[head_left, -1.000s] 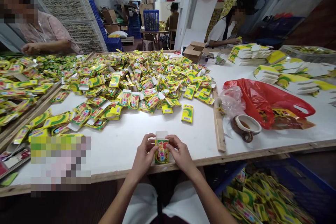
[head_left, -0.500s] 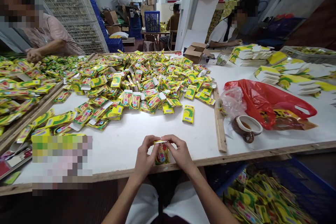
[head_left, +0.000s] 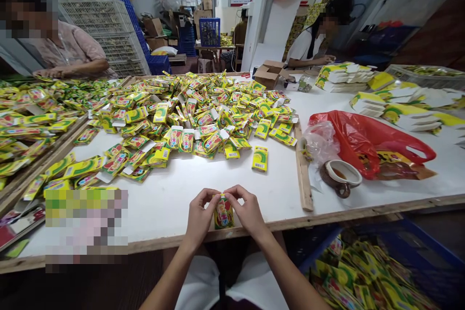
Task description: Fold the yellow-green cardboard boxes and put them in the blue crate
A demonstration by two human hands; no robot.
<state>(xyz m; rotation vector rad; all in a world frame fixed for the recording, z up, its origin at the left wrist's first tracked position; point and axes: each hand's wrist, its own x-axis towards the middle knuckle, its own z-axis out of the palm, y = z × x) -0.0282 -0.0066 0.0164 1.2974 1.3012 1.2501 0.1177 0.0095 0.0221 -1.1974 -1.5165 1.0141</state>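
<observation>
A small yellow-and-green printed box point(head_left: 224, 214) stands upright at the front edge of the white table point(head_left: 174, 203). My left hand point(head_left: 202, 209) pinches its top left corner, with thumb in front and fingers behind. On the other top corner my right hand point(head_left: 244, 207) grips in the same way. The box's top looks closed between my fingertips. Beyond my hands, a single similar box point(head_left: 259, 159) lies on the table. Behind it spreads a large heap of the same boxes point(head_left: 207, 118), some with white flaps standing out.
A wooden strip point(head_left: 303, 174) bounds the right side. Past it are a brown mug point(head_left: 341, 178), a red plastic bag point(head_left: 363, 135) and stacks of flat cartons point(head_left: 345, 76). A blue crate of boxes point(head_left: 363, 271) sits below right. Co-workers sit at left point(head_left: 76, 48) and right point(head_left: 308, 43).
The box's white top flap, raised under my fingertips before, is now folded down and out of sight. My hands stay in nearly the same place. The left co-worker's arms have shifted.
</observation>
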